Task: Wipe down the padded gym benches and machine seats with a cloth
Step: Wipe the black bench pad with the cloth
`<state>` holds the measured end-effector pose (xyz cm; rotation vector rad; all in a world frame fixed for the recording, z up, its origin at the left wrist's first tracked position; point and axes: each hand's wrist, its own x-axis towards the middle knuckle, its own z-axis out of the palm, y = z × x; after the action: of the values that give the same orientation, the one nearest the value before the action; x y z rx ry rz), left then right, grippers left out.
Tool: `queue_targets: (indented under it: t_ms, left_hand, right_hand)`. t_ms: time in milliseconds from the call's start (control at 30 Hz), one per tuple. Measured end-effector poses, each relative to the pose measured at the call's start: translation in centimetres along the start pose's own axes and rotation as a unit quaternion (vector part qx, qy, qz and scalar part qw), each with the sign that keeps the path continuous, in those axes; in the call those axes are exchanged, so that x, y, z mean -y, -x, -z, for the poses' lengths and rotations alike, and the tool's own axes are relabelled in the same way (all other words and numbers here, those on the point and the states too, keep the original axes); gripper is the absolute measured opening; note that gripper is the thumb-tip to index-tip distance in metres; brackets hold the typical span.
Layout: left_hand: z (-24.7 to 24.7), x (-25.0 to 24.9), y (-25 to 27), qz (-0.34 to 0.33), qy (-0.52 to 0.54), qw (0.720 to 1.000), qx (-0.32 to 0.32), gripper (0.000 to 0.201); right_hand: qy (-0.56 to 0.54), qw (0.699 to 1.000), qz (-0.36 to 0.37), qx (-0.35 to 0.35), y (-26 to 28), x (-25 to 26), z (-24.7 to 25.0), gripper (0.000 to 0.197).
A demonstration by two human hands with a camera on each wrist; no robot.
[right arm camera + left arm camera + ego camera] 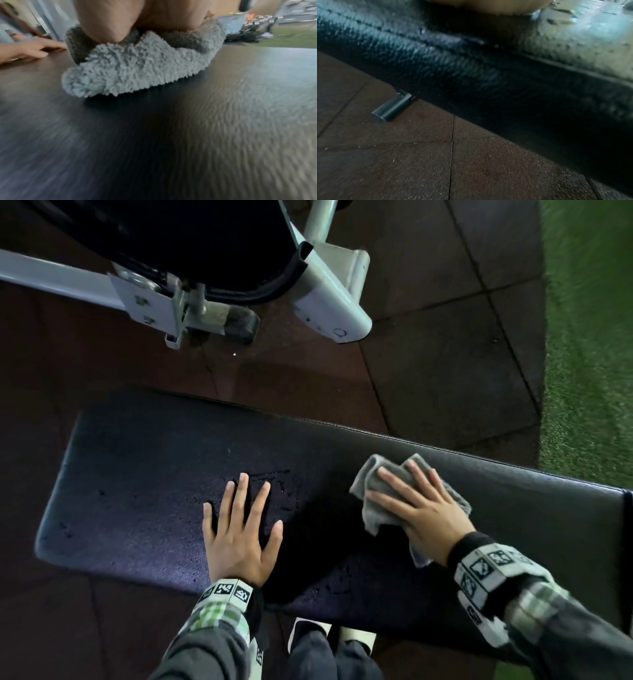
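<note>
Head view: a black padded desk [144, 474] runs from lower left to right, above brown rubber floor tiles [428, 354]. The left hand [239, 529] lies flat on the pad, palm down, fingers straight and spread, holding nothing. The right hand [421, 508] lies to its right, well apart from it, fingers extended and pressing a crumpled grey cloth [376, 501] against the upholstery; the cloth shows beyond the fingertips and at both sides of the palm. Small droplets and wet streaks mark the pad near the left fingertips. Beyond the desk stands a pale metal machine frame [329, 299] carrying a dark pad [171, 241]. A strip of green turf [589, 337] borders the tiles at right. Both wrists wear bands printed with black-and-white markers.

Right wrist view: the shaggy grey cloth [137, 70] sits under the heel of the right hand [137, 17], in contact with the dark surface [154, 135]; the left hand [30, 51] rests on the same surface at far left.

Left wrist view: the stitched side of the pad [436, 56] crosses the frame, with floor tiles [402, 162] below and a short grey piece [392, 108] lying on them.
</note>
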<state>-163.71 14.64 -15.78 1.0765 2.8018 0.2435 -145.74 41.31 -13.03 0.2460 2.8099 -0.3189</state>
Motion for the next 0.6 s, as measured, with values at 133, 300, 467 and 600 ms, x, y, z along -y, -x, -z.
queue_targets:
  t_ms: [133,300,467,600]
  left_hand:
    - [0.1,-0.1,0.0,0.006,0.001,1.000,0.006,0.062]
    - [-0.1,0.1,0.1,0.002,-0.007,1.000,0.010,0.062]
    - [-0.1,0.0,0.1,0.009,-0.002,1.000,0.008,0.062]
    - [-0.1,0.0,0.1,-0.001,-0.001,1.000,-0.003,0.061]
  right_hand:
    - [-0.062,0.988,-0.141,0.005,-4.0,-0.3,1.8,0.059]
    - [-0.043,0.991,-0.127,-0.014,-8.2,3.4,2.4,0.058]
    - [0.003,1.000,0.025,-0.010,-4.4,5.9,-0.5,0.093]
    - [0.037,0.997,0.061,0.030,0.1,3.5,-1.3,0.107]
